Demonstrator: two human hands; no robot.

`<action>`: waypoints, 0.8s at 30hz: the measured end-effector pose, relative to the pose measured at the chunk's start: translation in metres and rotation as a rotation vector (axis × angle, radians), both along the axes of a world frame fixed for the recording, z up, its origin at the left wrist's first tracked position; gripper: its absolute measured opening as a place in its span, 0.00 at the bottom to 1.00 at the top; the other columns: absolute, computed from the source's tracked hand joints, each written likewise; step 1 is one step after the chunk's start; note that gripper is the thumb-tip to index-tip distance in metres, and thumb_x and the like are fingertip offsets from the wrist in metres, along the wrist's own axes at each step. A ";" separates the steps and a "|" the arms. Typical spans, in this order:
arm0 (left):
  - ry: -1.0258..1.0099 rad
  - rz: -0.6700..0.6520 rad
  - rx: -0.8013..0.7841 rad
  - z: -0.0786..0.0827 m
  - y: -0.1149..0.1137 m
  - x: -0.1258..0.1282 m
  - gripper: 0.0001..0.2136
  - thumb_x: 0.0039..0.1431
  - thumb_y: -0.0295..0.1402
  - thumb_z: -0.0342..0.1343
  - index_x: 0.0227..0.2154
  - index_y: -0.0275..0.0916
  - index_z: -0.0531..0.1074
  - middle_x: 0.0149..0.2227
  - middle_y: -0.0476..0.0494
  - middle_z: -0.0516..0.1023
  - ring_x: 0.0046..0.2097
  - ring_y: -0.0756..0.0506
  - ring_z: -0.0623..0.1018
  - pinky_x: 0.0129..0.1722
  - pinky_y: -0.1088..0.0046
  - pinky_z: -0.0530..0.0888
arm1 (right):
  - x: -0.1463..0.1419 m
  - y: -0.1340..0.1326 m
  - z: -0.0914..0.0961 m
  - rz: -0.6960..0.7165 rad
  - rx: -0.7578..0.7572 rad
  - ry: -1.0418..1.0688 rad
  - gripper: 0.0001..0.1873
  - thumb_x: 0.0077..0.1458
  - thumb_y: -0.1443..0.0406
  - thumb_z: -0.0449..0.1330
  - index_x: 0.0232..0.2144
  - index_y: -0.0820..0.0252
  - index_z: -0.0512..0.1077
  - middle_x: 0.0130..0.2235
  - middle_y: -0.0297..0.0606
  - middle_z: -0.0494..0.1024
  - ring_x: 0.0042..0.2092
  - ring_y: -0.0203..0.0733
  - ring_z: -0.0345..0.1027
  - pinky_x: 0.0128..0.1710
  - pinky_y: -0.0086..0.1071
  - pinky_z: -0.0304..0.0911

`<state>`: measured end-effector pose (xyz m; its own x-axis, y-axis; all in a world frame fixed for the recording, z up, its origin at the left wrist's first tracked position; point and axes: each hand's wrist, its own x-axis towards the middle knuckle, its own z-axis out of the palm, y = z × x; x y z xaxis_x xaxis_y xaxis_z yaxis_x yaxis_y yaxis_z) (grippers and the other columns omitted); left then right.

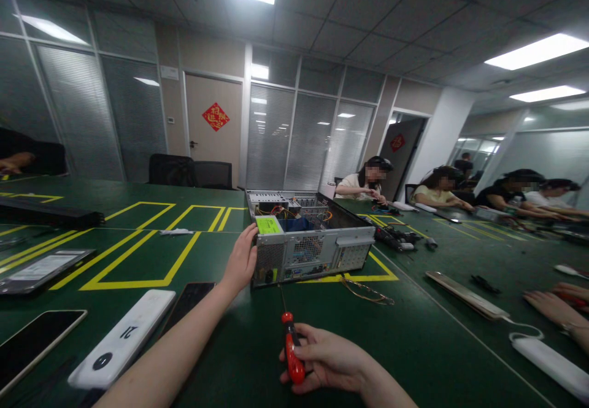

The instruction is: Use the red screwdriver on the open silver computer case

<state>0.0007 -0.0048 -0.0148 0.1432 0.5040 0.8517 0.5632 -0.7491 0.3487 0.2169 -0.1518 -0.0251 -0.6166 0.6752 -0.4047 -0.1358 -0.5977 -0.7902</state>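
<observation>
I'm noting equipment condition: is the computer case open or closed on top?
Open. No cover lies over the top of the computer case; colored wires show inside it.

Pretty slim forearms (184, 334) were seen, totally bare tbh, same with the left hand (242, 257) mid-frame and right hand (329, 359) bottom centre.

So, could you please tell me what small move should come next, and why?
I'd probably lift the red-and-black screwdriver toward the rear panel of the computer case, since the right hand holds it pointing that way while the left hand rests against the case's left side.
</observation>
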 end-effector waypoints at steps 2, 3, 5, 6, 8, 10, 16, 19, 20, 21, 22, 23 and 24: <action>0.002 0.001 0.008 0.000 0.001 0.000 0.20 0.64 0.32 0.38 0.58 0.39 0.52 0.60 0.37 0.58 0.62 0.42 0.58 0.60 0.55 0.59 | 0.000 0.000 0.001 0.010 -0.005 0.003 0.39 0.39 0.65 0.68 0.51 0.57 0.53 0.42 0.40 0.72 0.41 0.49 0.73 0.43 0.43 0.64; 0.003 0.002 0.009 0.000 0.001 0.000 0.20 0.64 0.32 0.38 0.58 0.39 0.52 0.60 0.37 0.58 0.62 0.42 0.58 0.60 0.55 0.59 | 0.000 -0.001 0.001 0.017 -0.007 0.003 0.38 0.39 0.65 0.68 0.50 0.57 0.54 0.42 0.40 0.72 0.42 0.49 0.73 0.44 0.43 0.63; 0.001 0.004 0.008 -0.001 0.001 0.000 0.20 0.64 0.32 0.38 0.58 0.39 0.52 0.60 0.37 0.58 0.62 0.42 0.58 0.60 0.55 0.59 | 0.000 -0.001 0.001 0.029 -0.005 0.002 0.38 0.39 0.65 0.68 0.50 0.57 0.54 0.42 0.39 0.72 0.42 0.49 0.73 0.44 0.44 0.63; 0.000 0.004 0.008 -0.001 0.001 0.000 0.20 0.64 0.32 0.38 0.58 0.39 0.52 0.60 0.37 0.58 0.62 0.42 0.58 0.60 0.55 0.59 | 0.000 -0.002 0.001 0.034 -0.001 -0.001 0.38 0.39 0.65 0.68 0.50 0.57 0.54 0.42 0.40 0.72 0.42 0.49 0.73 0.43 0.43 0.63; 0.001 0.004 0.002 0.000 0.001 -0.001 0.20 0.64 0.32 0.38 0.58 0.39 0.52 0.60 0.37 0.57 0.62 0.43 0.58 0.60 0.55 0.58 | -0.001 -0.003 0.002 0.045 0.007 -0.010 0.39 0.39 0.66 0.68 0.51 0.56 0.54 0.43 0.40 0.72 0.42 0.50 0.73 0.43 0.43 0.63; 0.003 0.005 -0.005 0.000 0.001 0.000 0.20 0.64 0.32 0.38 0.58 0.39 0.52 0.60 0.37 0.57 0.62 0.43 0.58 0.60 0.56 0.58 | -0.001 -0.004 0.004 0.058 0.021 -0.022 0.41 0.38 0.66 0.68 0.53 0.56 0.53 0.43 0.41 0.72 0.42 0.50 0.73 0.42 0.43 0.64; 0.004 -0.005 -0.005 0.000 0.001 0.000 0.20 0.64 0.32 0.37 0.58 0.39 0.52 0.60 0.37 0.57 0.62 0.43 0.58 0.60 0.55 0.58 | -0.008 -0.007 0.028 -0.017 0.168 -0.035 0.45 0.41 0.68 0.65 0.58 0.50 0.47 0.45 0.41 0.70 0.43 0.49 0.72 0.39 0.40 0.66; 0.003 -0.008 -0.005 0.000 0.002 0.001 0.20 0.64 0.32 0.37 0.58 0.39 0.52 0.60 0.37 0.57 0.62 0.43 0.58 0.60 0.55 0.58 | -0.013 -0.006 0.043 0.012 0.199 -0.015 0.43 0.42 0.69 0.63 0.58 0.52 0.48 0.44 0.42 0.70 0.43 0.50 0.72 0.37 0.39 0.66; 0.002 -0.007 -0.005 0.000 0.002 0.001 0.20 0.64 0.32 0.38 0.58 0.39 0.52 0.60 0.37 0.57 0.62 0.43 0.58 0.60 0.55 0.58 | -0.015 -0.006 0.047 0.030 0.205 -0.008 0.43 0.42 0.69 0.63 0.58 0.53 0.48 0.44 0.42 0.70 0.42 0.50 0.72 0.37 0.38 0.66; 0.001 -0.006 -0.005 0.000 0.002 0.001 0.20 0.64 0.32 0.38 0.58 0.39 0.52 0.60 0.37 0.57 0.62 0.43 0.58 0.60 0.55 0.58 | -0.016 -0.006 0.050 0.046 0.210 -0.003 0.43 0.42 0.69 0.63 0.58 0.53 0.49 0.44 0.43 0.70 0.42 0.50 0.72 0.37 0.38 0.66; 0.001 -0.005 -0.004 0.000 0.003 0.001 0.20 0.64 0.32 0.38 0.58 0.39 0.52 0.60 0.37 0.57 0.62 0.43 0.58 0.60 0.56 0.58 | -0.018 -0.005 0.053 0.058 0.216 0.001 0.42 0.42 0.69 0.63 0.58 0.52 0.49 0.44 0.43 0.70 0.42 0.50 0.72 0.36 0.38 0.66; 0.002 -0.004 -0.003 0.000 0.003 0.001 0.20 0.64 0.32 0.38 0.58 0.39 0.52 0.60 0.37 0.57 0.62 0.43 0.58 0.60 0.55 0.58 | -0.019 -0.005 0.055 0.065 0.223 0.001 0.42 0.42 0.69 0.64 0.58 0.52 0.50 0.44 0.42 0.70 0.42 0.49 0.72 0.36 0.38 0.66; 0.004 -0.002 -0.002 0.000 0.003 0.001 0.20 0.64 0.32 0.38 0.58 0.39 0.53 0.60 0.37 0.57 0.62 0.43 0.58 0.60 0.55 0.58 | -0.020 -0.004 0.056 0.071 0.229 0.001 0.42 0.42 0.69 0.64 0.57 0.52 0.50 0.44 0.42 0.70 0.42 0.49 0.72 0.36 0.38 0.66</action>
<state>0.0022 -0.0019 -0.0152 0.1477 0.5051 0.8503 0.5629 -0.7498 0.3477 0.1971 -0.1560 0.0310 -0.6661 0.7042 -0.2457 -0.1003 -0.4110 -0.9061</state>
